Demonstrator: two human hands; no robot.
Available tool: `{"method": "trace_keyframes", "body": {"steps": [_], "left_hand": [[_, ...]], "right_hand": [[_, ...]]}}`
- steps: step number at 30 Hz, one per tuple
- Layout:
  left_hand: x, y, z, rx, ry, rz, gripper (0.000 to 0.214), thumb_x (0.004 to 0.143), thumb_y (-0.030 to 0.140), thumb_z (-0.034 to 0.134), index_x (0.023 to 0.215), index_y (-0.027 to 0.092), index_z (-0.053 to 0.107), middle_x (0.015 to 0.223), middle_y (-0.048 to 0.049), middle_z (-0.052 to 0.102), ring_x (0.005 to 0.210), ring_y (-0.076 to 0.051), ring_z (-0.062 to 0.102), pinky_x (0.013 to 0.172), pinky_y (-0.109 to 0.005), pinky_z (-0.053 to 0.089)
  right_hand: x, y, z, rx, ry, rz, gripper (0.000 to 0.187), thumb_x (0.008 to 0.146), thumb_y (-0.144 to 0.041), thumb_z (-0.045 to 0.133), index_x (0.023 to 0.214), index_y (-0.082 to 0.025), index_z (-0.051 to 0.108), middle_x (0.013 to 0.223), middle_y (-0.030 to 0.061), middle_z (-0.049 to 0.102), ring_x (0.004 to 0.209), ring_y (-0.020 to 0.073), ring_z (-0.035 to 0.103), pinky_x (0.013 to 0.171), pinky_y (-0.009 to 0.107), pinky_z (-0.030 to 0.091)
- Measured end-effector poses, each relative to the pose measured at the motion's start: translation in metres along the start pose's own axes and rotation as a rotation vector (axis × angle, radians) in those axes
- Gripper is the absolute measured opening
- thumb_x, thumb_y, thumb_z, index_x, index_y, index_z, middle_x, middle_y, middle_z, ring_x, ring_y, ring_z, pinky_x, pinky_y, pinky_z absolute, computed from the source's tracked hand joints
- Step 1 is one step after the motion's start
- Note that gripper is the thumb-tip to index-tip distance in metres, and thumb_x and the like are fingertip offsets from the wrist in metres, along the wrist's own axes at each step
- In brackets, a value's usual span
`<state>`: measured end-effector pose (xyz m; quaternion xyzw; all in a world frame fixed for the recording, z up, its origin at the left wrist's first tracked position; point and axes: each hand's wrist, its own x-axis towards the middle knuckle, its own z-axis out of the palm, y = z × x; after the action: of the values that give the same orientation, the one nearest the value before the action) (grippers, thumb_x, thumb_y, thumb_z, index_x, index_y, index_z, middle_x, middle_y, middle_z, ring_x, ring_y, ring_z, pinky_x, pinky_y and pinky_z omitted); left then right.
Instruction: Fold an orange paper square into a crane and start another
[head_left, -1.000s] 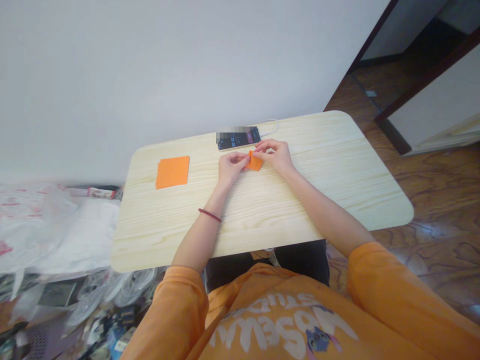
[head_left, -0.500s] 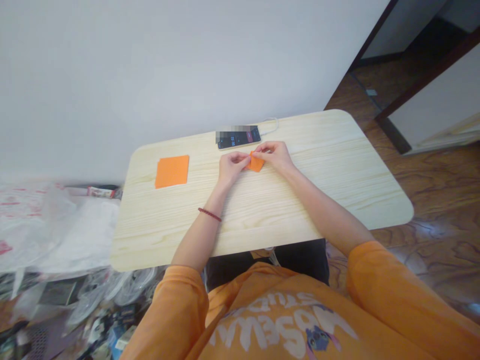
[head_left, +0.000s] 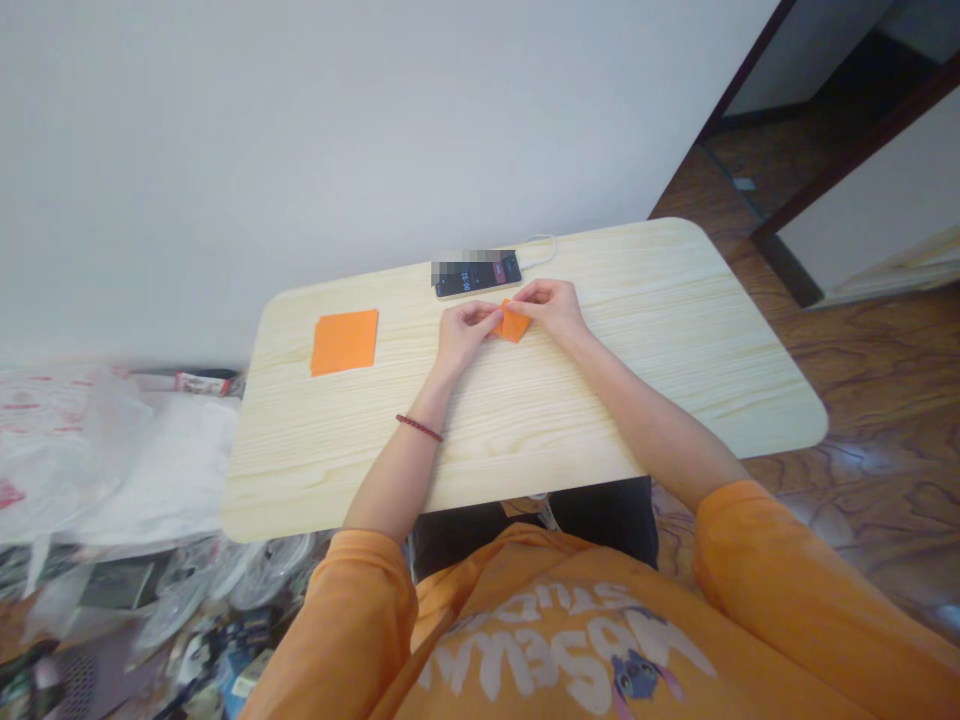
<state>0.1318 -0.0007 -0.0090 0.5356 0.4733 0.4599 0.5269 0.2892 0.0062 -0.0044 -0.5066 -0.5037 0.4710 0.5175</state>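
Note:
Between my two hands is a small folded piece of orange paper (head_left: 514,325), just above or on the wooden tabletop; I cannot tell which. My left hand (head_left: 463,332) pinches its left side between thumb and fingers. At its upper right, my right hand (head_left: 553,305) has thumb and fingertips closed on the paper's edge. The fingers partly cover the folds. A stack of square orange paper sheets (head_left: 345,342) lies flat to the left, apart from both hands.
A phone (head_left: 478,277) with a lit timer screen lies behind my hands, a white cable (head_left: 541,248) plugged into it. The light wooden table (head_left: 675,340) meets a white wall at the back. Plastic bags (head_left: 157,460) and clutter sit left of the table.
The fingers of my right hand have shifted slightly up on the folded paper, and more of its face shows. My left hand stays nearly still.

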Motion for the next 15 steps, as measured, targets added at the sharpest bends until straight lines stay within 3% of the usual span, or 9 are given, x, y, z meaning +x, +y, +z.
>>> {"method": "trace_keyframes", "body": {"steps": [15], "left_hand": [[-0.0041, 0.0056, 0.0022, 0.085, -0.046, -0.020, 0.035, 0.061, 0.046, 0.077, 0.073, 0.014, 0.071, 0.067, -0.0040, 0.069, 0.051, -0.009, 0.054, 0.049, -0.022, 0.044]], "right_hand": [[-0.0023, -0.0021, 0.0027, 0.106, 0.060, 0.030, 0.042, 0.046, -0.035, 0.082, 0.063, -0.021, 0.046, 0.060, -0.0036, 0.059, 0.057, 0.0115, 0.055, 0.058, 0.027, 0.047]]}}
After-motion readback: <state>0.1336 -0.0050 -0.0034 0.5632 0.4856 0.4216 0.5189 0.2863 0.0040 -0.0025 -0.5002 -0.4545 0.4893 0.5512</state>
